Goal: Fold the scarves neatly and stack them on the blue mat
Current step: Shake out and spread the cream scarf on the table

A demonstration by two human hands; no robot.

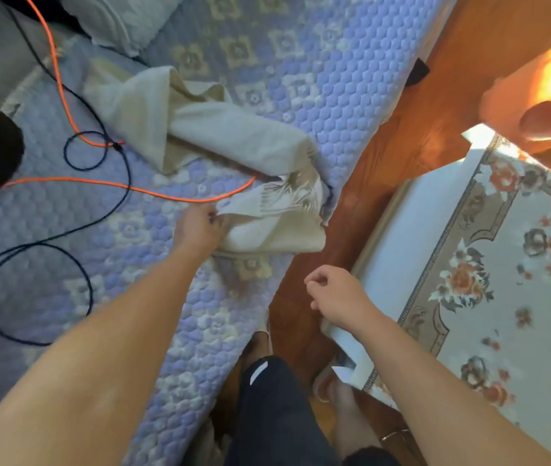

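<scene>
Blue mat (301,45): quilted, floral, fills the upper-left half of the view, right edge running from 1 o'clock down to 6 o'clock along the wooden floor (411,136). Floral rug (502,264) on the floor at 3–4 o'clock.

Scarf (220,136): cream, fringed, lying loose and crumpled on the mat, not yet folded. Long axis roughly 10 o'clock to 4 o'clock, far end up near a pale cushion (126,21), near end with fringe at the mat's right edge, slightly overhanging it. Only one scarf made out; others, if any, out of view.

Left hand (198,228): on the near end of the scarf, fingers curled, pinching the cloth edge just below the fringe. Clearly the nearer hand. Right hand (338,297): off the mat, over the floor at 5 o'clock from the scarf end, fingers loosely curled, holding nothing, apart from the cloth.

Judgement: next move likely needs the right hand going toward 11 o'clock to take the opposite corner, then pulling the scarf straight along its axis.

Orange cable (139,190) and dark cable (106,213) cross the mat; orange one runs under the scarf near the fringe — snag risk when lifting.

Hard to tell: layering of the scarf's folds, how far the near end overhangs, dark object cut off at 9 o'clock. Motion blur throughout.
</scene>
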